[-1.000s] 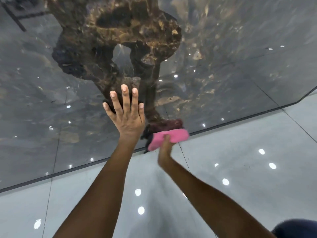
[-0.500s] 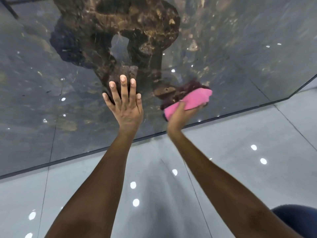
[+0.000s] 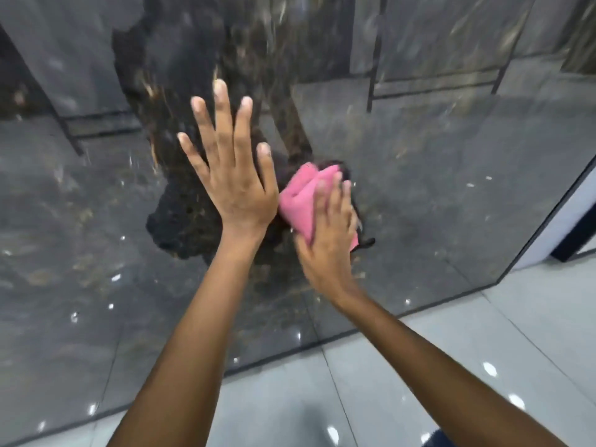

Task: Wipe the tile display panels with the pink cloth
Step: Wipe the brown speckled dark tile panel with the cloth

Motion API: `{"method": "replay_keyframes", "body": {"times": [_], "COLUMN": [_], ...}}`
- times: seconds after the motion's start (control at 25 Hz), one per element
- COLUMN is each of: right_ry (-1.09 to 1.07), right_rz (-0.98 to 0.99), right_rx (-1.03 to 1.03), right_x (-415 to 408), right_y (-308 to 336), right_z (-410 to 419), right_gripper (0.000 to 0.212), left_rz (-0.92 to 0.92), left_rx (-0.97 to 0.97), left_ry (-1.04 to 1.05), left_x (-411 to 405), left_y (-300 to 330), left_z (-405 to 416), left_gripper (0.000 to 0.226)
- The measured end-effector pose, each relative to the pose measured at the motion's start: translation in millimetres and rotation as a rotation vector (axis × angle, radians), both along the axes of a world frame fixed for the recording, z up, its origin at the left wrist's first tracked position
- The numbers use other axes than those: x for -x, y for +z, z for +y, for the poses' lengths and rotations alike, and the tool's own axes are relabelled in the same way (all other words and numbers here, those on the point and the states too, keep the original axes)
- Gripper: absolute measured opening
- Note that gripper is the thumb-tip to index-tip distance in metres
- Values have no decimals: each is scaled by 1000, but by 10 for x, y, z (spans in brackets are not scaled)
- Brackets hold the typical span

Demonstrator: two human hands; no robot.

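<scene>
A large glossy dark-grey tile display panel (image 3: pixel 435 195) fills the upper view and mirrors the room and a dark figure. My left hand (image 3: pixel 232 175) lies flat on it with fingers spread and straight. Just to its right, my right hand (image 3: pixel 329 240) presses the folded pink cloth (image 3: pixel 300 201) against the panel, fingers laid over the cloth. The cloth's lower part is hidden under that hand. The picture is motion-blurred.
The panel's dark bottom edge (image 3: pixel 290 353) meets a shiny pale-grey tiled floor (image 3: pixel 403 366) with bright light reflections. At the right the panel ends at an angled corner (image 3: pixel 548 214), beside a white wall strip (image 3: pixel 567 221).
My right hand has carried the pink cloth up from the panel's bottom edge and back left beside my left hand. The view has tilted upward; the left hand stays flat on the panel.
</scene>
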State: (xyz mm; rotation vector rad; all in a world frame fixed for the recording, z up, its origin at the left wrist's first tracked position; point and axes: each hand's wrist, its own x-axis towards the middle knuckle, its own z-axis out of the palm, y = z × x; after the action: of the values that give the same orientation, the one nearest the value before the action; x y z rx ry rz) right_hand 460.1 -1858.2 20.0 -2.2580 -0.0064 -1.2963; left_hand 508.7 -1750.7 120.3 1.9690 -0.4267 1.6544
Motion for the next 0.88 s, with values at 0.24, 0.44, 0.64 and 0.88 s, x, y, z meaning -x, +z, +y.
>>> {"method": "replay_keyframes", "body": {"times": [0.24,0.44,0.64,0.88], "right_ry": [-192,76,107,66], "right_rz": [-383,-314,-434,-193], "right_rx": [-432,151,-50,-137], "right_x": [-434,-324,-367,-231], "right_y": [1110,1134,1759,2071], "right_z": [-1439,-546,-1299,-949], "right_gripper": [79,67,61,76], "left_rz": [50,16,14,52], "left_rx": [-82,-102,-87,-97], "left_ry": [255,235,193,246], "left_x": [-112,-123,-131,-51], "left_y": [267,277,231,288], "left_z": [-21,28,21,-13], "left_gripper": [55,59,57,57]}}
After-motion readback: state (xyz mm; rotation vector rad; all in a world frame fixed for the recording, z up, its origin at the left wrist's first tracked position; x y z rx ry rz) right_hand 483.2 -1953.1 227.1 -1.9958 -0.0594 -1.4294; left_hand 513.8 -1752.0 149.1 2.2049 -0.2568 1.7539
